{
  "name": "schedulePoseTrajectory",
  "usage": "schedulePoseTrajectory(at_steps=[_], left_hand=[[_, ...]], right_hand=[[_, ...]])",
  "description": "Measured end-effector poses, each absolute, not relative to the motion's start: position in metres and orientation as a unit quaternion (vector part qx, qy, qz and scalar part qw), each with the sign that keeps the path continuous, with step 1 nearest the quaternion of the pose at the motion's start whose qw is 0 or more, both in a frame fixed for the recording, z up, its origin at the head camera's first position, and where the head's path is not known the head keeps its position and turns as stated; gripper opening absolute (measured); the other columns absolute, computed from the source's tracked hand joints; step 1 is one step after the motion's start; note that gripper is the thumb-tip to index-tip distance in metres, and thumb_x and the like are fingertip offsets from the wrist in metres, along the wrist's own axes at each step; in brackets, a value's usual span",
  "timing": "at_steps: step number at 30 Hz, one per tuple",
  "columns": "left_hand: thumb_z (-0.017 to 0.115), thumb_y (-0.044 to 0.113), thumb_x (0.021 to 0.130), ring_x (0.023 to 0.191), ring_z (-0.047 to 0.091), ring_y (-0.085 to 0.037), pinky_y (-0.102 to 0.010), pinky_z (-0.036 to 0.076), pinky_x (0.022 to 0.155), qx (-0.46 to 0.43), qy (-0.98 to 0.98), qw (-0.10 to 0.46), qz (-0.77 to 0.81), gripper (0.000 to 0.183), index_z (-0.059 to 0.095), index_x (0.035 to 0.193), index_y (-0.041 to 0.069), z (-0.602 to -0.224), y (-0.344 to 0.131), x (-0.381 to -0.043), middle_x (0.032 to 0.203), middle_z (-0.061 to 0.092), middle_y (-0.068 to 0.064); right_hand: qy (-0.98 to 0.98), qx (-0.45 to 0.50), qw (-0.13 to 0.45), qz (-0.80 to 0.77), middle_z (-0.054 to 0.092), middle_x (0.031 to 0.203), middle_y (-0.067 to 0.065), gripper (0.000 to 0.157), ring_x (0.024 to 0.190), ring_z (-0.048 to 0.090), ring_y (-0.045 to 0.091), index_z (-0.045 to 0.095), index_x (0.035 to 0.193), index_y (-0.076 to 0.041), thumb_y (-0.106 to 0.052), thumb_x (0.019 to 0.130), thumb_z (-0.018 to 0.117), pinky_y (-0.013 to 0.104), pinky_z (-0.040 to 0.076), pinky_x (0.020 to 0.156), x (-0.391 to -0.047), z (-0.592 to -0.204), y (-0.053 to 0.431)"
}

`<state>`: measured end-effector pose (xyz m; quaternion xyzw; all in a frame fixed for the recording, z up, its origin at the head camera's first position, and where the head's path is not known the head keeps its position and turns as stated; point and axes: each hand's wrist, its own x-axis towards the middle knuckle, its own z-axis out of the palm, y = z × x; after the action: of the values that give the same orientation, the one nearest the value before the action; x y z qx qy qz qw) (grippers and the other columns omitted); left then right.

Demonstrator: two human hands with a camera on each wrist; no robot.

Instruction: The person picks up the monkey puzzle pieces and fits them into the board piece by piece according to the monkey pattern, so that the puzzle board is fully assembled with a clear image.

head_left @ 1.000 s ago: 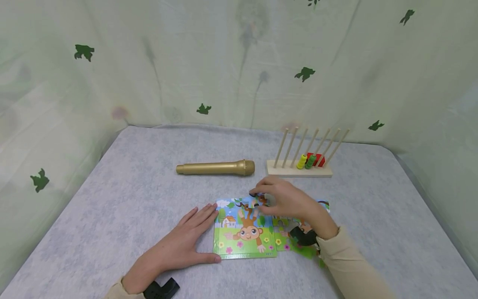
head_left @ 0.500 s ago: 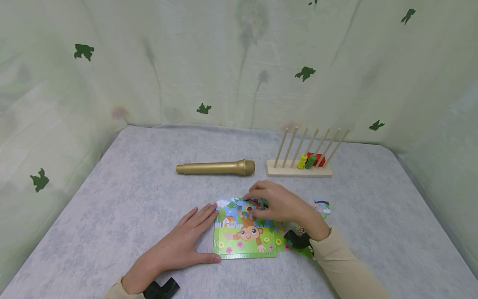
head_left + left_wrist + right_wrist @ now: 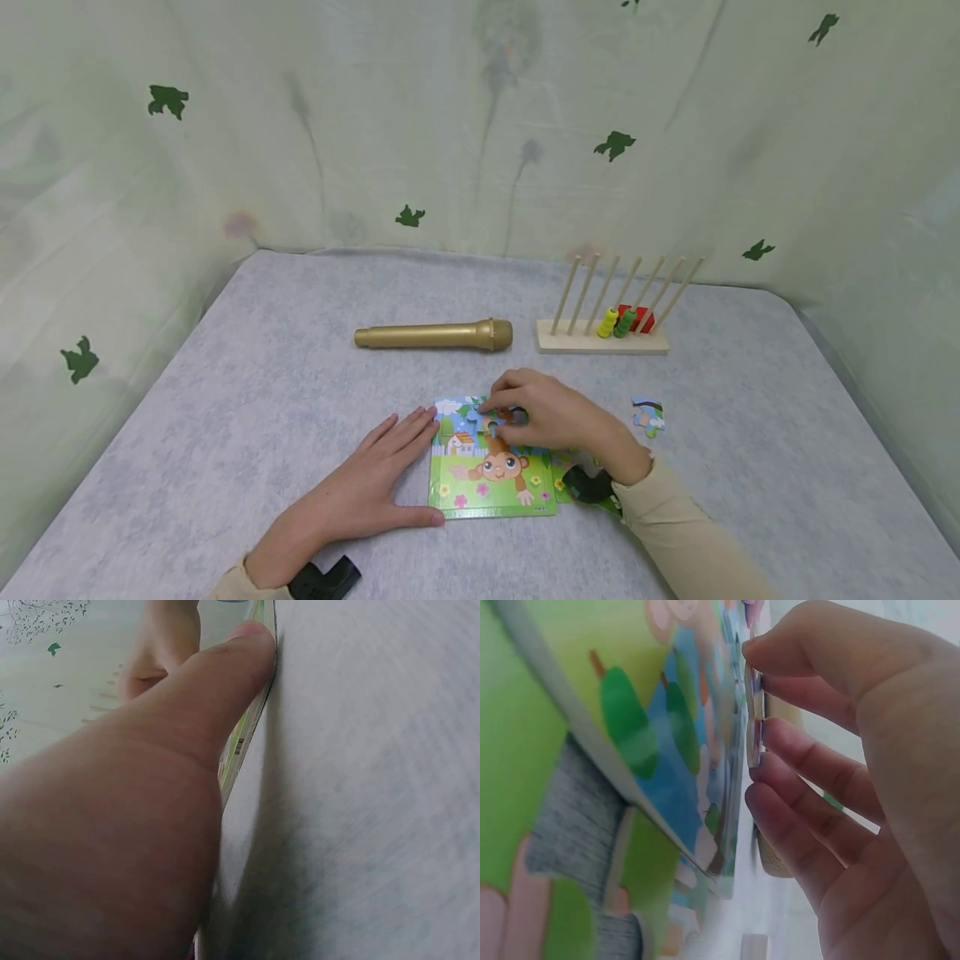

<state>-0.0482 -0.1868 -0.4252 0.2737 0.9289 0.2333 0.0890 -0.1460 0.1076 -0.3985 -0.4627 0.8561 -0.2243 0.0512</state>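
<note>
A square monkey jigsaw puzzle [image 3: 487, 496] lies on the grey cloth. My left hand [image 3: 367, 479] rests at its left side with straight fingers, fingertips at the upper edge and thumb at the near corner; the left wrist view shows the thumb [image 3: 232, 667] along the puzzle's edge. Over the puzzle's upper part, my right hand [image 3: 555, 412] pinches a puzzle piece [image 3: 754, 742] between thumb and fingertips. In the right wrist view the piece stands edge-on, close over the picture. The right hand hides the puzzle's upper right corner.
A loose puzzle piece [image 3: 647, 417] lies to the right. More green puzzle parts [image 3: 561, 483] lie beside the puzzle, partly under my right wrist. Behind are a gold toy microphone [image 3: 431, 336] and a wooden peg stand [image 3: 600, 342] with yellow, green and red pieces.
My right hand has moved left and a little nearer over the puzzle with the puzzle piece, uncovering the loose piece at the right. The left hand has stayed put.
</note>
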Motion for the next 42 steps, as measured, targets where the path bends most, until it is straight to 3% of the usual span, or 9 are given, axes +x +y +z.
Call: schedulePoseTrajectory(at_steps=[18,42], left_hand=[[0.068,0.077,0.081,0.16,0.017,-0.022,-0.02,-0.007,0.126,0.277,0.927,0.085,0.239,0.114,0.029,0.163,0.009,-0.4248,-0.1872,-0.048,0.173,0.018,0.0],[0.069,0.077,0.081,0.16,0.017,-0.022,-0.016,-0.01,0.124,0.278,0.925,0.085,0.243,0.114,0.029,0.163,0.008,-0.4247,-0.1875,-0.0483,0.173,0.018,-0.001]], right_hand=[[0.852,-0.482,0.031,-0.203,0.069,0.119,0.002,0.024,0.1,0.059,0.014,0.08,0.118,-0.017,-0.021,0.095,0.071,0.028,0.055,0.087,-0.1449,-0.4053,0.1021],[0.86,-0.467,0.053,-0.2,0.066,0.124,0.004,0.026,0.104,0.058,0.016,0.077,0.123,-0.016,-0.022,0.099,0.072,0.029,0.055,0.09,-0.1414,-0.4044,0.1031]])
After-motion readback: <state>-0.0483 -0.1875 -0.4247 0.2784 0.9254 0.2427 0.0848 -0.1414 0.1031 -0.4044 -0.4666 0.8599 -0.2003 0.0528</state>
